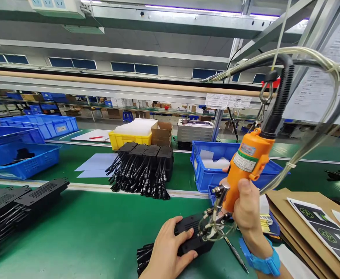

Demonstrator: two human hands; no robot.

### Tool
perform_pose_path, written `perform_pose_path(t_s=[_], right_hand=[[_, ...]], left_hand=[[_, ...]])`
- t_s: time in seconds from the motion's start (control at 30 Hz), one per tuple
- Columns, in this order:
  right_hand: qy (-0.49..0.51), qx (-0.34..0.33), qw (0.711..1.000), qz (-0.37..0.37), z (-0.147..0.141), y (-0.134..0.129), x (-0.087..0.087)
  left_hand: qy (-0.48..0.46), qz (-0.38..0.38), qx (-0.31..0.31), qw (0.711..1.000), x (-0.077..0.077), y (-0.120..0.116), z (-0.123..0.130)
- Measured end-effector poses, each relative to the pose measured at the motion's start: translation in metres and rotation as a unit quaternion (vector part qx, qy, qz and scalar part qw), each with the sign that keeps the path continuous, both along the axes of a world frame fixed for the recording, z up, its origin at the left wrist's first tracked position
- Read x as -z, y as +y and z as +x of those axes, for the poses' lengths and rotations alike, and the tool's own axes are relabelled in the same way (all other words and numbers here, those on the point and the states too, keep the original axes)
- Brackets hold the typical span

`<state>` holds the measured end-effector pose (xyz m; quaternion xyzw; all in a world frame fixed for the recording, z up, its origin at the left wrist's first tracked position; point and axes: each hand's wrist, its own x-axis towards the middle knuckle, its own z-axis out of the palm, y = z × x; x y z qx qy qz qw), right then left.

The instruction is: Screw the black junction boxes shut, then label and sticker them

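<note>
An orange electric screwdriver [247, 159] hangs from a cord on the right. My right hand [247, 209] is wrapped round its body, a blue band on the wrist. The tool's metal head with thin clear tubes points down at the right part of a black vented box [191, 232]. My left hand [170, 248] grips that box on the green table, thumb on top and fingers along its sides. Black cables [144, 257] from the box lie partly behind my left hand. Whether the bit touches a screw cannot be seen.
Stacked black boxes with cables [146, 166] stand mid-table, more black boxes [38, 197] at left. Blue bins [24, 164] stand left; another blue bin [197, 170] is behind the tool. A yellow bin [130, 140], a pen [236, 255] and cardboard sheets [286, 221] are also in view.
</note>
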<state>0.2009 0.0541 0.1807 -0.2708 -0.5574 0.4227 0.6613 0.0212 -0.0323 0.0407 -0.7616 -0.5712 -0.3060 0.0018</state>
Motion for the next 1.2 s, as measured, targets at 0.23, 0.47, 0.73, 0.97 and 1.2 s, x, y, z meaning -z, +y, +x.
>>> perform_pose_path(t_s=[0.23,0.47,0.73,0.97,1.2], right_hand=[[0.036,-0.037,0.999,-0.006,0.007,-0.007,0.014],[0.067,0.011,0.998,0.005,0.004,-0.021,-0.034],[0.047,-0.014,0.998,0.046,-0.019,-0.016,-0.052],[0.013,-0.025,1.000,0.012,-0.033,-0.014,-0.013],[0.000,-0.026,0.999,0.020,-0.032,-0.022,-0.003]], left_hand=[[-0.006,-0.009,-0.003,1.000,-0.001,-0.001,0.002],[-0.017,-0.015,-0.009,1.000,-0.016,-0.005,0.005],[-0.031,-0.049,0.003,0.998,-0.018,-0.005,0.005],[-0.057,-0.066,0.008,0.996,-0.017,-0.004,0.006],[-0.064,-0.075,0.010,0.995,-0.016,-0.004,0.007]])
